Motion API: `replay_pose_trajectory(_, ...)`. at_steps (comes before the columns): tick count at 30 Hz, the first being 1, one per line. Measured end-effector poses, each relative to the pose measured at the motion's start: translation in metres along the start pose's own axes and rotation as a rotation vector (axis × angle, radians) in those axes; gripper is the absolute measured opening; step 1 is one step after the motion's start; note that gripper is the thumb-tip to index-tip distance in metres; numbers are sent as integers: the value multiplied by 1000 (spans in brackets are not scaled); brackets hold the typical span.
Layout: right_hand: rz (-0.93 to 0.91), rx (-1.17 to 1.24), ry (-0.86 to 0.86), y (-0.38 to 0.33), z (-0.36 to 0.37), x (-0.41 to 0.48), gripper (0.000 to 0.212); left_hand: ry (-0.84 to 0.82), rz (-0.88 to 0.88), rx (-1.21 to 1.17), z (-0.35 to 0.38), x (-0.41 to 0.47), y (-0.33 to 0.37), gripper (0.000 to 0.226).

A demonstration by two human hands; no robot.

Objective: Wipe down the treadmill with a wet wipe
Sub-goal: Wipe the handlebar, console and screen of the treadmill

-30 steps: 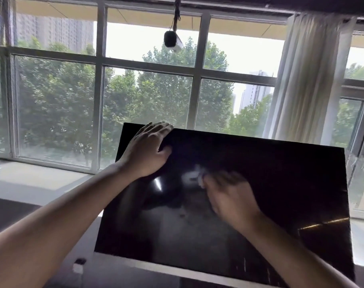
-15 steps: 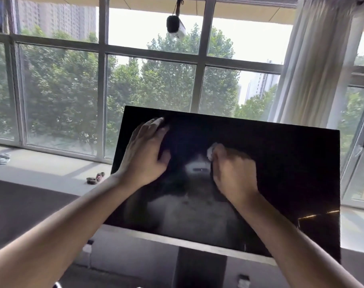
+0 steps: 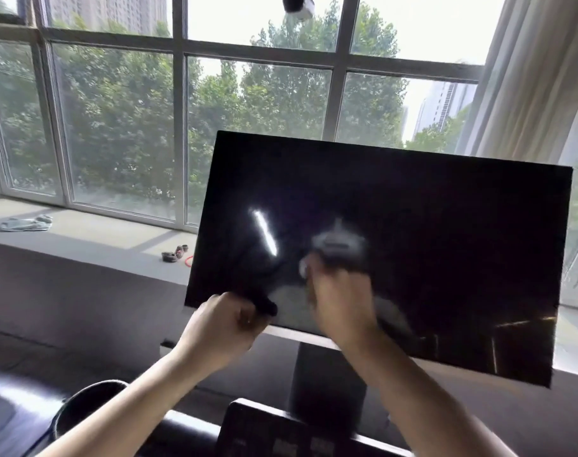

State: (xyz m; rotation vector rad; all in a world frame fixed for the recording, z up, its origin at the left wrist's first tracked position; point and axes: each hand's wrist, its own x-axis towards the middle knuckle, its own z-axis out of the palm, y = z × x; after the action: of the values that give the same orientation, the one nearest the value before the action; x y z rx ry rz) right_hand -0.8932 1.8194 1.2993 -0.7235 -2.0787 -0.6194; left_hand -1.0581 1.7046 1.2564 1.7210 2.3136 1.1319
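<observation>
Where wiped, treadmill screen [image 3: 413,232] glossy black w/ glare.

No text, brand or number can be read anywhere. The treadmill's black screen [image 3: 429,245] is dark and shows only reflections. The control panel [image 3: 277,433] below it carries a few pale marks (perhaps button labels or digits), too blurred and small to make out.
</observation>
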Motion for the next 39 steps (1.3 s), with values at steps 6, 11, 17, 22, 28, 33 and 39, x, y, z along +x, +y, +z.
replay_pose_trajectory(6,-84,-86,-95,15,-9,-20,30,-19,-60,-17,7,-9,-10,31)
replay_pose_trajectory(11,71,37,-30,-1,2,1,37,-27,-57,-43,17,-8,-5,31)
replay_pose_trajectory(17,-97,-6,-186,12,-7,-47,23,83,-15,29,20,-6,-7,30)
replay_pose_trajectory(22,228,34,106,39,-18,-5,13,125,4,73,25,-8,-3,37)
replay_pose_trajectory(28,-170,35,-189,21,-2,-80,25,125,114,220,31,-2,13,45)
replay_pose_trajectory(33,117,26,130,66,-23,-34,14,122,103,216,33,0,9,46)
replay_pose_trajectory(39,-285,28,-107,30,8,-83,32,100,117,209,29,1,9,45)
